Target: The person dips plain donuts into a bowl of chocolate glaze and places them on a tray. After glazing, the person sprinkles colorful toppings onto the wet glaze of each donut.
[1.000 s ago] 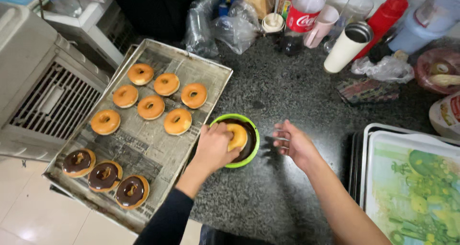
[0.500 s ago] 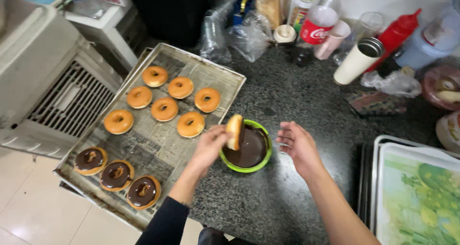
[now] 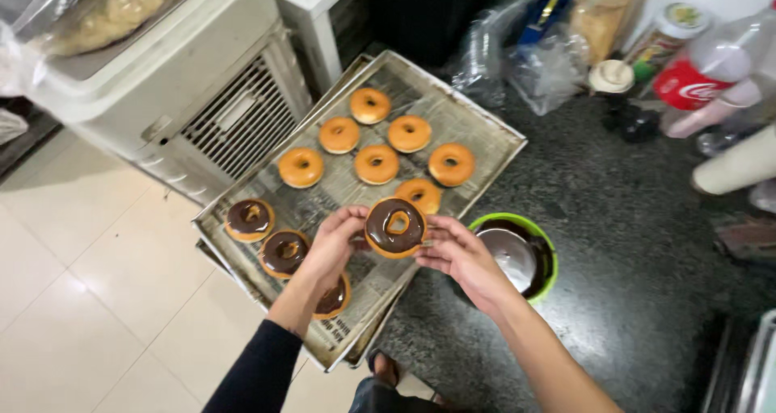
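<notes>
Here, left hand (image 3: pixel 331 239) and right hand (image 3: pixel 461 255) pinch glossy chocolate-glazed ring doughnut (image 3: pixel 395 227) above paper-lined tray (image 3: pixel 477 114).

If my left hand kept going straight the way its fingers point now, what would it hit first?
The left hand points up and right toward the chocolate-glazed doughnut it already touches. Past that, probably the plain doughnut on the paper-lined tray, though depth is unclear.

Glossy chocolate doughnut (image 3: pixel 395 227); newspaper-lined metal tray (image 3: pixel 493 134).
</notes>
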